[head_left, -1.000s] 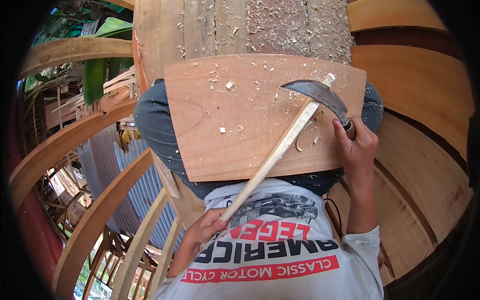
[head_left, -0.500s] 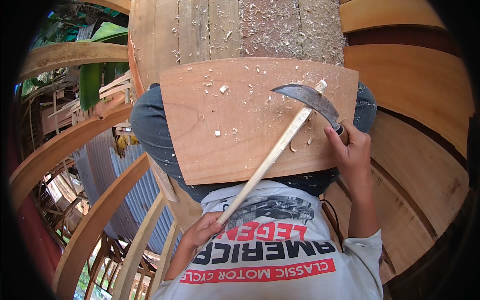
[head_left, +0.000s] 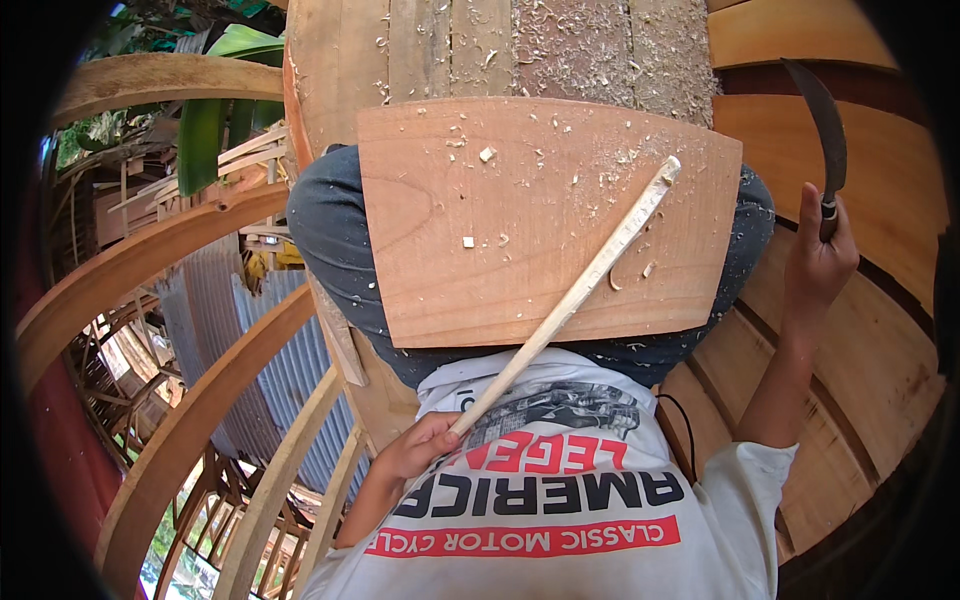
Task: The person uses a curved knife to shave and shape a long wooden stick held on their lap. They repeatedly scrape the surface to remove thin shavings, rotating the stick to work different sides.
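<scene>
My left hand [head_left: 418,450] is closed round the lower end of a pale wooden stick [head_left: 560,315], close against my shirt. The stick slants up to the right, and its rough-cut far end rests over a flat wooden board [head_left: 440,290] lying across my lap. Out to the right, my right hand [head_left: 822,258] grips the dark handle of a sickle [head_left: 825,125]. Its curved blade points upward, apart from the stick. Small chips and a curled shaving [head_left: 613,283] lie on the board.
Beyond the board, a plank floor [head_left: 420,50] is strewn with shavings. Curved wooden slats [head_left: 800,160] rise at the right. Wooden bars [head_left: 200,385] stand at the left, with corrugated metal sheets [head_left: 290,360] and scrap wood behind them.
My right hand has lifted the sickle off the stick's far end and swung it up and out to the right. My left hand still holds the stick in nearly the same place.
</scene>
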`<state>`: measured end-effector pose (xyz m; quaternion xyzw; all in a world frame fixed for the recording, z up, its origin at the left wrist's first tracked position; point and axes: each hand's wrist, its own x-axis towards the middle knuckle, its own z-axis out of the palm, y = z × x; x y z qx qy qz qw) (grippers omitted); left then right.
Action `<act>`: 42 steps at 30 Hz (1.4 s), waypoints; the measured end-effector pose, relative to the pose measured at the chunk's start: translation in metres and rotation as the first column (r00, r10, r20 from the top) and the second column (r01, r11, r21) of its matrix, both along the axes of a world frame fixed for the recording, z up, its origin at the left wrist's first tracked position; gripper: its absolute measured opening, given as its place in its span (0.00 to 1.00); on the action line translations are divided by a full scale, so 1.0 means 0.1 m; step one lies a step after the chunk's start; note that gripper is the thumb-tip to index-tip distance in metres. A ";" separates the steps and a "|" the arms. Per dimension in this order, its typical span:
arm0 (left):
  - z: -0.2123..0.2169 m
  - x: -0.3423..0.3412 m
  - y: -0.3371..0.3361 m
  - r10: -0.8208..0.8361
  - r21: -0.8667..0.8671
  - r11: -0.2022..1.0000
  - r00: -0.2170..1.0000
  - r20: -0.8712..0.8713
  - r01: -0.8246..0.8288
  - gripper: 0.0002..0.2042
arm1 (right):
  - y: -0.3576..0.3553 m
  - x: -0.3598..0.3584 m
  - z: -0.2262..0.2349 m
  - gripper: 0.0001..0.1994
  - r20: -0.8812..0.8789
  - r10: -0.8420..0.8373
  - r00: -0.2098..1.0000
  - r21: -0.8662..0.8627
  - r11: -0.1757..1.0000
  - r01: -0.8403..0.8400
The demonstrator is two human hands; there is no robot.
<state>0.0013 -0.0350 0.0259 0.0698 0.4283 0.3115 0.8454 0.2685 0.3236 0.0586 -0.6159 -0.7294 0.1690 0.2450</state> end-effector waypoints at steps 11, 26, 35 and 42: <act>0.12 0.01 0.25 -0.073 0.056 0.995 0.987 -0.146 0.082 0.28 | -0.50 -0.20 -0.17 0.21 0.173 0.223 0.959 -0.324 0.933 -0.159; 0.12 0.02 0.19 -0.147 0.010 0.988 0.968 -0.203 0.152 0.31 | -0.51 -0.14 -0.07 0.21 0.085 0.267 0.960 -0.423 0.882 -0.208; 0.18 0.05 0.15 -0.113 0.004 0.993 0.980 -0.164 0.115 0.25 | -0.06 -0.08 -0.15 0.21 0.194 0.077 0.978 -0.064 0.996 -0.065; 0.08 0.09 0.06 -0.066 0.079 0.992 0.950 -0.305 0.094 0.24 | -0.76 -0.42 0.00 0.19 -0.002 0.449 0.893 -0.350 0.836 -0.421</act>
